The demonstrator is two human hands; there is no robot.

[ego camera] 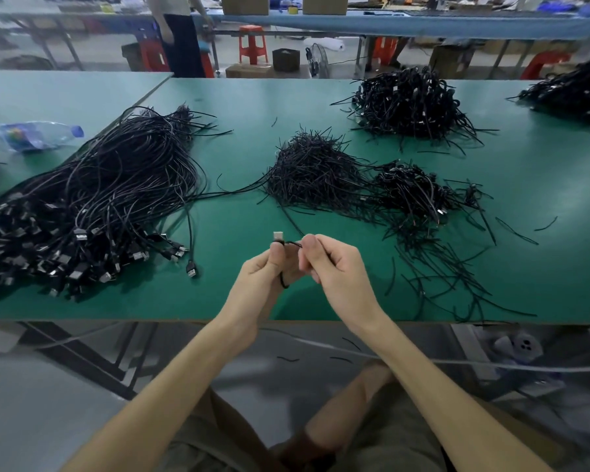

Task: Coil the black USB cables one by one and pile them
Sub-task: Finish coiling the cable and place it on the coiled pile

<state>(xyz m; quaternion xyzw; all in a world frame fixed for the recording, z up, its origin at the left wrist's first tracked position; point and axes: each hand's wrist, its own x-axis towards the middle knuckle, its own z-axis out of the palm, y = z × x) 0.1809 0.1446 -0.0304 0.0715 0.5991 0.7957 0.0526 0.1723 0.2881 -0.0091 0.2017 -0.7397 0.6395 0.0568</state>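
Your left hand [261,270] pinches one black cable [293,243] at its plug, your right hand [334,267] pinches its cord just beside, above the green table's [239,301] near edge.

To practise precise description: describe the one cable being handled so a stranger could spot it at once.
Find the green table and follow its near edge to the middle. There the USB cable runs between the left hand and right hand, silver plug upward. Unlike the heaped cables, it alone is held off the table.
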